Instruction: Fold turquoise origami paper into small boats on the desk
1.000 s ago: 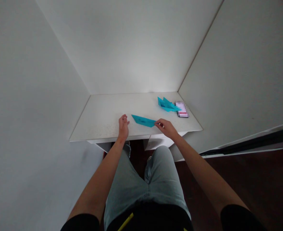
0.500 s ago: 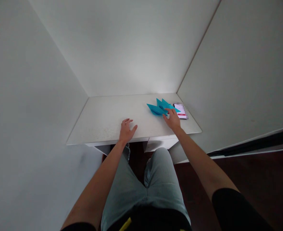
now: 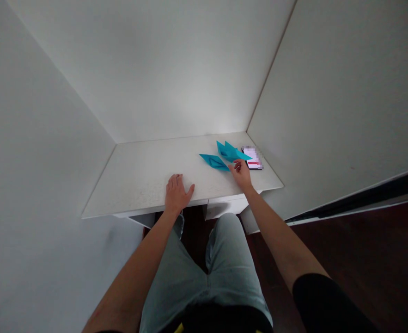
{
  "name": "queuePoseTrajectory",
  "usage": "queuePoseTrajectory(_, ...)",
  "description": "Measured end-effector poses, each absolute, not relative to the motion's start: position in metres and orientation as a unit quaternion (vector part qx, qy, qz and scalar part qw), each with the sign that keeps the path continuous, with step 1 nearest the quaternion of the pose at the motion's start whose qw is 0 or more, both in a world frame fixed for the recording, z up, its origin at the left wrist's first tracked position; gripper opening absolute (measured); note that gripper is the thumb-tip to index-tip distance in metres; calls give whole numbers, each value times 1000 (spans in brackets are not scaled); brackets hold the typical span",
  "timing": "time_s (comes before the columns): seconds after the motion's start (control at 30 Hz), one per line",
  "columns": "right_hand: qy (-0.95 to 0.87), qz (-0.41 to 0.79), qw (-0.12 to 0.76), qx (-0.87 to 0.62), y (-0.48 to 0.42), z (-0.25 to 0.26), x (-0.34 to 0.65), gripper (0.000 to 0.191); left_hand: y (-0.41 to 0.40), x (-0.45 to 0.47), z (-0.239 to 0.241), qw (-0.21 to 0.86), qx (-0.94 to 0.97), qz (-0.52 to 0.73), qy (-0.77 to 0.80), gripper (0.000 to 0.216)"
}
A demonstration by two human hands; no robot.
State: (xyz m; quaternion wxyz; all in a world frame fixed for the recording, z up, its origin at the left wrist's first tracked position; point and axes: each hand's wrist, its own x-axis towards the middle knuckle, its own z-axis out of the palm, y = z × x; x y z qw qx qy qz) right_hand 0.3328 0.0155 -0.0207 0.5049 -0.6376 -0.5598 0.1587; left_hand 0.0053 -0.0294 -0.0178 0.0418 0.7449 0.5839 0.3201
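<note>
And the slim, front blue folded-paper boat (image 3: 213, 162) sits on the white desk (image 3: 148, 166), stretching leftward from the nearer right hand (image 3: 241, 175), curled fingers at its tip, grip impossible to tell, left hand (image 3: 176, 194) spread.

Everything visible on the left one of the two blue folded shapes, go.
Left blue shape: bright blue, looks like folded paper, slim and boat-like, with a pointed left end and darker folds along its middle. It appears to rest on the white table, slanting down rightward in view, left of and nearer the wearer than the other blue shape. Its right end meets the right hand's fingertips; whether pinched is unclear.
</note>
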Motion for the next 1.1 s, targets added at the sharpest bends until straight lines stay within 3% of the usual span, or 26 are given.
queuePoseTrajectory(0.2, -595, 161, 436, -655, 13, -19, 328, 41, -18, -4, -23, 98, 718, 392, 567, 61)
queuePoseTrajectory(0.47, -596, 168, 421, -662, 12, -14, 325, 20, 7, -45, -17, 69, 716, 330, 611, 49)
queuePoseTrajectory(0.8, -585, 166, 504, -614, 15, -5, 313, 38, 2, -51, -16, 136, 696, 418, 568, 48)
queuePoseTrajectory(0.97, -629, 212, 522, -536, 68, 9, 263, 38, 23, -48, -6, 241, 660, 499, 507, 54)
queuePoseTrajectory(1.1, -656, 268, 521, -475, 121, 16, 221, 36, 71, -33, 6, 309, 663, 491, 474, 64)
